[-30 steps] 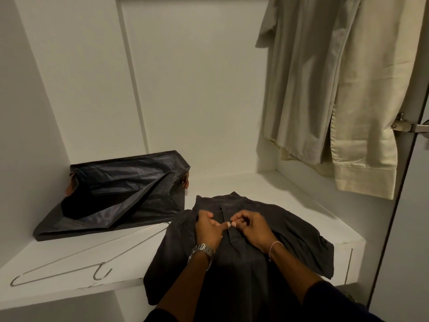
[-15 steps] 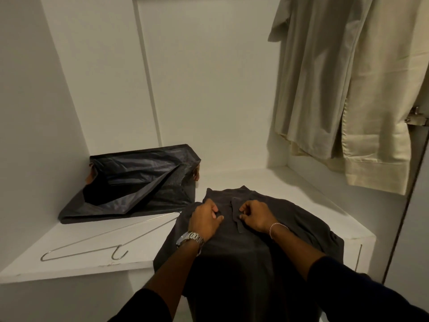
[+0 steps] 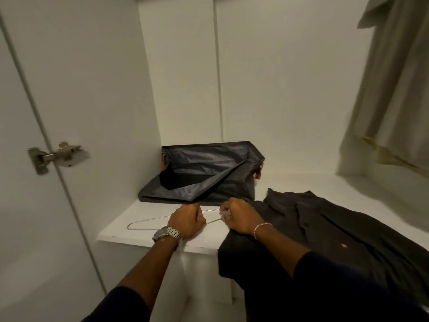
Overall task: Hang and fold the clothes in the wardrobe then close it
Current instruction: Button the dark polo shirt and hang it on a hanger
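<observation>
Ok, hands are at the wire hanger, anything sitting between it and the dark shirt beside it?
Nothing visible does. The left hand and right hand are both on the wire hanger on the shelf. The dark shirt lies right beside it, its near edge under the right hand. The black bag sits behind.

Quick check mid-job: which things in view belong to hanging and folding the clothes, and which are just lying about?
Job:
wire hanger, both hands on it: left hand, right hand
dark shirt, spread over the shelf edge
beige garment, hanging at right

Lying about:
dark bag at the shelf's back
door hinge
</observation>
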